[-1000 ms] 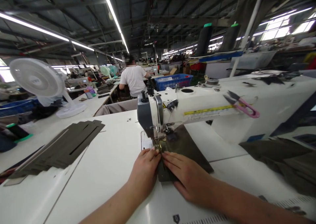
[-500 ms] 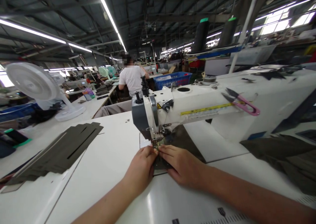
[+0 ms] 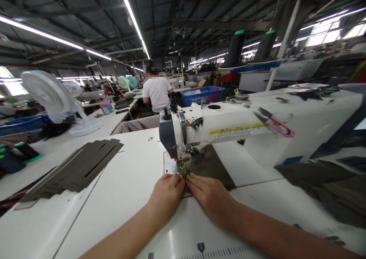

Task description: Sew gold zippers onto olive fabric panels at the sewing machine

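A dark olive fabric piece (image 3: pixel 216 169) lies under the needle area of a white sewing machine (image 3: pixel 237 120). My left hand (image 3: pixel 167 193) pinches its near part just in front of the presser foot (image 3: pixel 183 160), fingers closed. Close beside it, my right hand (image 3: pixel 211 197) has its fingers together, tips pressed on the same fabric; its thumb is hidden. Between the fingertips and the foot runs a narrow strip with a yellowish line (image 3: pixel 185 169). A metal needle plate (image 3: pixel 169 167) shows left of the foot.
Stacked olive fabric panels (image 3: pixel 77 165) lie at left, near a white fan (image 3: pixel 51 95). Pink-handled thread snips (image 3: pixel 276 123) rest against the machine arm. More olive cloth (image 3: pixel 323 186) lies at right. A person in a white shirt (image 3: pixel 157 91) sits ahead beside a blue crate (image 3: pixel 203 94).
Both hands have drawn back slightly from the presser foot, showing more of the strip. The fabric's near edge sits a little closer to the machine. My view has shifted slightly left.
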A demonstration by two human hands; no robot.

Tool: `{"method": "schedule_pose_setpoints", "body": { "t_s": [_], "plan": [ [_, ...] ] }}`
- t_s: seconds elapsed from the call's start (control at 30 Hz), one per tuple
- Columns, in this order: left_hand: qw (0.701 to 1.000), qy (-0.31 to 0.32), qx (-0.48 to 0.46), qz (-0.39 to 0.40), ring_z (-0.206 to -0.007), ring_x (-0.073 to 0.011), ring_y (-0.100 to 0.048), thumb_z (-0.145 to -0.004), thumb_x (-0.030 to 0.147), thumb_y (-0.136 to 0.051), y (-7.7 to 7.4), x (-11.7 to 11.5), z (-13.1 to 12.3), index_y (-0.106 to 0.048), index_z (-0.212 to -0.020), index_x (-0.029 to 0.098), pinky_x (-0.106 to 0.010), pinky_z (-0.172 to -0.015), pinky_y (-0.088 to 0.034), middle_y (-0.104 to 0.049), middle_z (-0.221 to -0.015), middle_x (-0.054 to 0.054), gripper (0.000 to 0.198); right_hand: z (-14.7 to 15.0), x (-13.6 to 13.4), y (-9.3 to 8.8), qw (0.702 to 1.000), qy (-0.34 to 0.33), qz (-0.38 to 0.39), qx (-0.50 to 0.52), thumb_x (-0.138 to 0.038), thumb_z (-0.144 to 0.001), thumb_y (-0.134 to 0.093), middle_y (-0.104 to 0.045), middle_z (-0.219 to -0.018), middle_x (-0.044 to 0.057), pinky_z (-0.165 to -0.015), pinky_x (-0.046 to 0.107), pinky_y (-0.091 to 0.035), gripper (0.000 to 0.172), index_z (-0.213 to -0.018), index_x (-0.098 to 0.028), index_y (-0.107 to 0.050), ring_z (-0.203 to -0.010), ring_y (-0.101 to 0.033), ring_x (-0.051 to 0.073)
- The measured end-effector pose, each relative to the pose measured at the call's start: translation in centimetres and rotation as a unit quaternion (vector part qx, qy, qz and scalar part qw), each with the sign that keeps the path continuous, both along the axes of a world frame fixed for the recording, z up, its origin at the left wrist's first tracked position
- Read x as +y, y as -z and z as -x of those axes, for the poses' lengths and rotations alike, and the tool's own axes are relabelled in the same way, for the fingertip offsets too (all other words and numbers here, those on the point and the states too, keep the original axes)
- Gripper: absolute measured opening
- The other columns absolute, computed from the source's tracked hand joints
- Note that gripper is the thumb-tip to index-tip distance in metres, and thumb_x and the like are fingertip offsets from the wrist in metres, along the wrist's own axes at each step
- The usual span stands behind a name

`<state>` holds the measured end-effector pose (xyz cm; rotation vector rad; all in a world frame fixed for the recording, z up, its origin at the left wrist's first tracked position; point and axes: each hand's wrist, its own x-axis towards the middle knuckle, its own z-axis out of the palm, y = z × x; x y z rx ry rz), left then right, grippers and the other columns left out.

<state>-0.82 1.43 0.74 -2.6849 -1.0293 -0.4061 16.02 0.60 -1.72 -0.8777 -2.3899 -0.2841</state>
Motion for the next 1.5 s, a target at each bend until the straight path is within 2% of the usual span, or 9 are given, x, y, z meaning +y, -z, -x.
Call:
{"method": "schedule_pose_setpoints", "body": {
  "t_s": [0.1, 0.23, 0.53, 0.63, 0.77, 0.87, 1.0, 1.17, 1.5],
  "plan": [
    [1.000, 0.013, -0.005, -0.027, -0.071, -0.0180, -0.058, -0.085, 0.007, -0.038, 0.2, 0.2, 0.0, -0.056, -0.085, 0.012, -0.034, -0.076, -0.051, -0.058, -0.076, -0.007, 0.019, 0.1, 0.2, 0.8, 1.000, -0.002, -0.028, 0.001, -0.002, -0.078, -0.047, -0.066, -0.099, 0.016, -0.082, 0.032, -0.052, 0.026, -0.097, -0.001, -0.065, -0.092, -0.062, 0.024],
    [0.998, 0.036, -0.018, -0.057, -0.071, -0.0167, -0.058, -0.087, 0.006, -0.032, 0.4, 0.8, 0.1, -0.056, -0.087, 0.011, -0.037, -0.085, -0.049, -0.058, -0.076, -0.007, 0.024, 0.1, 0.9, 0.7, 0.999, -0.002, -0.035, 0.003, -0.002, -0.077, -0.048, -0.066, -0.099, 0.017, -0.083, 0.031, -0.052, 0.026, -0.097, -0.001, -0.064, -0.092, -0.062, 0.023],
    [0.997, 0.028, -0.039, -0.065, -0.068, -0.0205, -0.059, -0.087, 0.010, -0.035, 0.8, 3.1, 0.3, -0.058, -0.079, 0.011, -0.034, -0.064, -0.055, -0.058, -0.071, -0.009, 0.025, 0.5, 3.3, 0.5, 0.998, -0.002, -0.051, 0.043, 0.001, -0.077, -0.046, -0.067, -0.094, 0.014, -0.080, 0.027, -0.052, 0.025, -0.093, -0.002, -0.064, -0.084, -0.064, 0.020],
    [0.996, 0.027, -0.073, -0.041, -0.076, -0.0208, -0.062, -0.088, 0.012, -0.037, 0.9, 3.4, 0.7, -0.059, -0.085, 0.012, -0.034, -0.071, -0.056, -0.063, -0.080, -0.010, 0.022, 0.6, 3.6, -0.1, 0.997, -0.006, -0.043, 0.066, 0.002, -0.076, -0.047, -0.068, -0.089, 0.014, -0.078, 0.027, -0.053, 0.023, -0.091, -0.002, -0.064, -0.079, -0.064, 0.020],
    [0.996, 0.029, -0.077, -0.038, -0.096, -0.0240, -0.062, -0.088, 0.015, -0.041, 1.3, 2.4, 1.5, -0.056, -0.102, 0.014, -0.046, -0.087, -0.050, -0.065, -0.102, -0.011, 0.021, 0.3, 2.8, -0.1, 0.995, 0.009, 0.008, 0.101, -0.005, -0.077, -0.053, -0.067, -0.094, 0.014, -0.082, 0.034, -0.052, 0.020, -0.093, -0.003, -0.064, -0.086, -0.063, 0.023],
    [0.997, 0.021, -0.055, -0.048, -0.102, -0.0255, -0.059, -0.088, 0.013, -0.039, 1.3, 1.8, 1.6, -0.057, -0.104, 0.015, -0.049, -0.088, -0.048, -0.064, -0.107, -0.010, 0.024, 0.2, 2.4, 0.6, 0.994, 0.008, -0.021, 0.111, -0.004, -0.080, -0.047, -0.066, -0.098, 0.015, -0.082, 0.034, -0.052, 0.023, -0.095, -0.002, -0.064, -0.090, -0.063, 0.023],
    [0.997, 0.037, -0.058, -0.044, -0.099, -0.0236, -0.061, -0.088, 0.011, -0.036, 1.2, 2.0, 1.2, -0.059, -0.097, 0.013, -0.048, -0.090, -0.048, -0.065, -0.104, -0.012, 0.025, 0.3, 2.9, 1.1, 0.995, 0.008, -0.038, 0.097, 0.001, -0.080, -0.043, -0.067, -0.093, 0.016, -0.079, 0.033, -0.053, 0.025, -0.092, -0.002, -0.064, -0.085, -0.064, 0.023],
    [0.993, 0.027, -0.102, -0.048, -0.092, -0.0229, -0.064, -0.089, 0.013, -0.035, 1.6, 3.3, 0.8, -0.059, -0.086, 0.012, -0.045, -0.086, -0.051, -0.068, -0.094, -0.013, 0.023, 0.4, 4.0, 0.5, 0.996, 0.002, -0.005, 0.087, 0.001, -0.080, -0.043, -0.067, -0.089, 0.013, -0.077, 0.031, -0.053, 0.024, -0.091, -0.005, -0.064, -0.079, -0.063, 0.020],
    [0.990, 0.016, -0.138, -0.029, -0.084, -0.0225, -0.065, -0.089, 0.016, -0.041, 1.9, 3.8, 0.7, -0.056, -0.083, 0.014, -0.042, -0.080, -0.053, -0.068, -0.090, -0.010, 0.016, 0.4, 4.7, 0.3, 0.995, 0.010, 0.032, 0.091, -0.003, -0.083, -0.044, -0.066, -0.078, 0.009, -0.072, 0.030, -0.053, 0.021, -0.080, -0.010, -0.063, -0.070, -0.061, 0.018]
  ]
}}
